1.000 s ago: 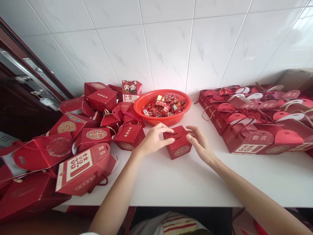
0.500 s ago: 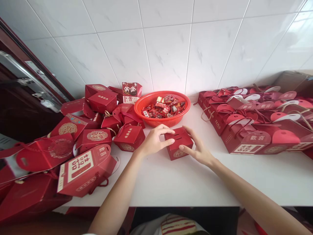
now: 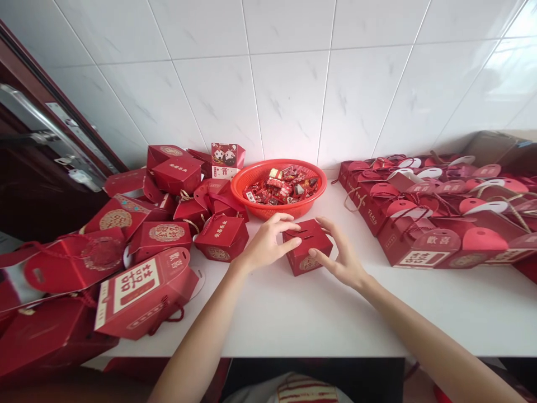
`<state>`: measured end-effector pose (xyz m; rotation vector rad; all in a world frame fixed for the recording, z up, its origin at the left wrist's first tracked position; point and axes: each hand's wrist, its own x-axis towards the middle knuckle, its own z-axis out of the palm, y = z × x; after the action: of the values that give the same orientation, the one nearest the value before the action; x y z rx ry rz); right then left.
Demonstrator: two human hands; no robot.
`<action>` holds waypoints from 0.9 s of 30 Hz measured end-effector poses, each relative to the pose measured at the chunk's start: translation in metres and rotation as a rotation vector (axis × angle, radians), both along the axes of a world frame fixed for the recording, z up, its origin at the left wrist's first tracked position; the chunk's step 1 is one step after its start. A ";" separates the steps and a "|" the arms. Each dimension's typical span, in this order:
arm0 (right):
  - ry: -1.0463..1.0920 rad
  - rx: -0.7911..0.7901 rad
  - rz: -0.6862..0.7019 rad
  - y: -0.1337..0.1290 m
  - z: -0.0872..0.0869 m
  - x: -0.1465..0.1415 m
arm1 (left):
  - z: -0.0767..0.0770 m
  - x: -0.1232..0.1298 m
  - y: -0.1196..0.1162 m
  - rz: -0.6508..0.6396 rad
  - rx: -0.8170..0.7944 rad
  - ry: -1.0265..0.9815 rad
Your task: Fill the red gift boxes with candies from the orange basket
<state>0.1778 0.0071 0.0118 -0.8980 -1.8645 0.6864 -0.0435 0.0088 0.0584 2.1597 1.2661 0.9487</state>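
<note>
A small red box [image 3: 308, 246] with slots in its top stands on the white counter [image 3: 293, 319], between my two hands. My left hand [image 3: 272, 240] is at the box's left side, thumb and fingers apart, with the tips over its top edge. On the other side, my right hand [image 3: 342, 254] has its thumb near the box's front right corner and its fingers spread by the back right edge. Behind the box is a red plastic basket [image 3: 279, 210] of wrapped sweets [image 3: 281, 187].
Red gift boxes [image 3: 165, 232] with cords lie heaped on the left. Rows of red handled boxes [image 3: 428, 240] stand on the right, with a cardboard box [image 3: 499, 148] behind them. A white tiled wall [image 3: 289, 106] rises at the back.
The fingers of my right hand have opened a little away from the box. The view has shifted slightly. My left hand and the box look nearly unchanged.
</note>
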 end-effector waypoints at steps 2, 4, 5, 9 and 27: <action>-0.011 0.067 -0.062 -0.001 0.000 0.000 | -0.003 0.004 0.001 0.028 -0.003 -0.007; -0.035 0.107 -0.108 -0.002 0.000 0.000 | -0.005 0.008 0.001 0.064 -0.007 -0.018; -0.053 0.117 -0.117 -0.003 0.001 -0.001 | -0.006 0.011 0.001 0.083 -0.008 -0.021; -0.145 0.110 -0.087 -0.006 0.001 -0.004 | -0.009 0.020 0.000 0.123 0.009 -0.032; -0.303 0.138 -0.237 -0.045 0.037 0.030 | 0.001 0.022 -0.006 -0.077 -0.137 -0.279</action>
<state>0.2075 -0.0378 0.0484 -1.1586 -1.9973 0.2841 -0.0216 0.0024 0.0596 1.8813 1.0727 1.0559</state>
